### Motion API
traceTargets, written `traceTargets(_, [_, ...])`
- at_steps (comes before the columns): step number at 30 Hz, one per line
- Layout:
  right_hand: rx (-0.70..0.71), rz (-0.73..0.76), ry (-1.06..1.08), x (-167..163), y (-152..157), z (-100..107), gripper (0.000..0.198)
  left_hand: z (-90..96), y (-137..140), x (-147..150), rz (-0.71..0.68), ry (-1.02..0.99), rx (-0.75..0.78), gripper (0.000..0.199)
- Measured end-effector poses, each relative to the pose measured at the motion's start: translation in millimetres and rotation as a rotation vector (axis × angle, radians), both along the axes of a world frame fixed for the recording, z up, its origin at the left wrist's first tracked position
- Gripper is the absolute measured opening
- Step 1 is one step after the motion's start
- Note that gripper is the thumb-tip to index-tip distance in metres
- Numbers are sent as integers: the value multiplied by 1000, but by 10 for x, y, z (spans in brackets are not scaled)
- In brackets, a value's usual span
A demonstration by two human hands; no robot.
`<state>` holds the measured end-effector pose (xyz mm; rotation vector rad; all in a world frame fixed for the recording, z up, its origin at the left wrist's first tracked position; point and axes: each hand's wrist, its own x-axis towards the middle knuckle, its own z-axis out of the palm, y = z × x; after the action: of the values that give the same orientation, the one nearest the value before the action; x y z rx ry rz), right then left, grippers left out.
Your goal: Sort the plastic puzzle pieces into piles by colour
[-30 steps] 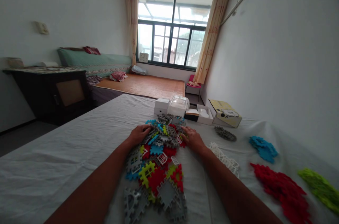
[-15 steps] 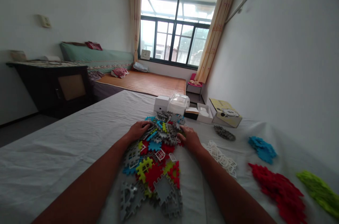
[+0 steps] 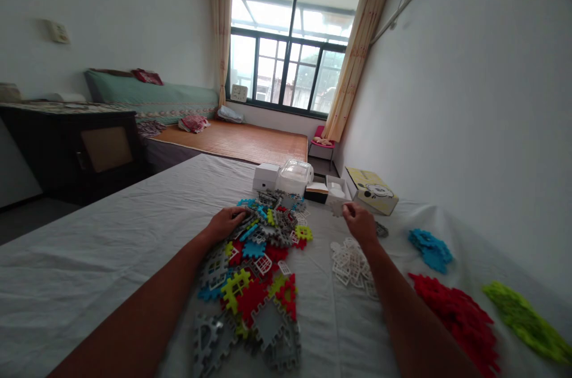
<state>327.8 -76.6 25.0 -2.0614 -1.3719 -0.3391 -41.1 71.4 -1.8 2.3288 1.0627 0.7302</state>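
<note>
A mixed pile of toothed plastic building tiles [image 3: 254, 294] in grey, red, blue, lime and white lies in front of me. My left hand [image 3: 227, 223] rests at the pile's upper left edge, fingers curled together over grey tiles; whether it grips one is hidden. To the right of the pile, my right hand [image 3: 361, 223] is raised over the cloth, pinching a grey toothed tile [image 3: 336, 208] by its edge. Beneath that arm lies a heap of white window-frame pieces [image 3: 351, 262]. A small grey heap [image 3: 381, 229] is partly covered by the right hand.
Blue tiles [image 3: 430, 248], red tiles [image 3: 456, 321] and lime tiles [image 3: 527, 321] form separate heaps at right. Behind the pile stand a white box [image 3: 267, 176], a clear plastic container [image 3: 295, 175], an open white box [image 3: 337, 189] and a yellow carton [image 3: 372, 190]. A wall borders the right side.
My right hand has moved right, away from the pile, with a grey tile in its fingers. A lime tile now shows at the pile's right edge. My left hand has stayed on the pile.
</note>
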Motion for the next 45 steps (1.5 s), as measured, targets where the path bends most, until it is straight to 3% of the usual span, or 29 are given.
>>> traceTargets(5, [-27,-168,131,686,-149,-235,29,-2,5,3,-5,-4,-9,43])
traceTargets(10, [51,-217,113,650,-129,-245,40,-51,39,-5,-5,-10,2,41])
traceTargets(12, [64,-92,120,426,-73,-161,37,-67,49,-7,-5,-8,9,40])
traceTargets(18, [-244,729,163,-662,0,12,26,-73,39,-9,-1,5,33,39])
traceTargets(21, [-242,851,82,-1027,-36,-15,39,-75,34,-9,8,12,29,40])
traceTargets(31, [-201,797,-61,-1214,-175,66,15,-55,22,-11,7,3,15,40])
traceTargets(36, [-82,652,-38,-1180,-148,143,14,-55,26,-11,-2,6,26,40])
traceTargets(39, [-26,513,89,-863,-63,163,20,-47,22,-10,-5,19,32,40])
traceTargets(45, [101,53,289,352,-61,-32,37,-51,28,-11,13,22,13,40])
